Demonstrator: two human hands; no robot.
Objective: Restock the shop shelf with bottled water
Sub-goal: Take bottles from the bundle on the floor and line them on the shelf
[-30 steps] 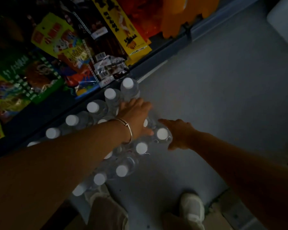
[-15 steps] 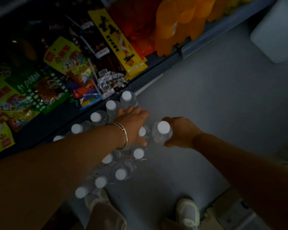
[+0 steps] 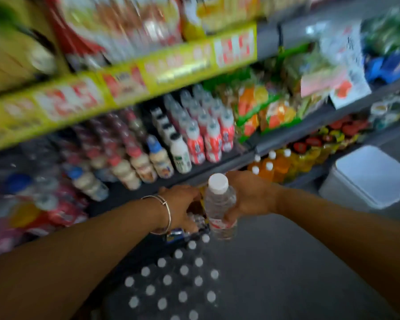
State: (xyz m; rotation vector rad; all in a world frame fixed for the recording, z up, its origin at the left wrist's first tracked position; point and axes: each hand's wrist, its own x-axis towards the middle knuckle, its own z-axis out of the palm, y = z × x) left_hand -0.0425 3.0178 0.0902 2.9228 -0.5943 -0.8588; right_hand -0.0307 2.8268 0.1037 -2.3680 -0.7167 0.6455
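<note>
Here, the right hand [image 3: 249, 195] grips a water bottle [image 3: 219, 204] upright, above the pack of bottled water [image 3: 171, 280] on the floor [image 3: 286, 262] and in front of the shelf [image 3: 217, 168]. The left hand [image 3: 183, 204], wearing a bangle [image 3: 165, 213], curls around something just beside that bottle; blur hides what it holds.

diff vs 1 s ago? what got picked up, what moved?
The right hand has lifted one water bottle out of the pack of bottles on the floor, its grip round the body, and carries it up toward the shelf. The left hand has come up off the pack too; what it holds is unclear. The view has swung up to the shelves. The pack stays on the floor.
</note>
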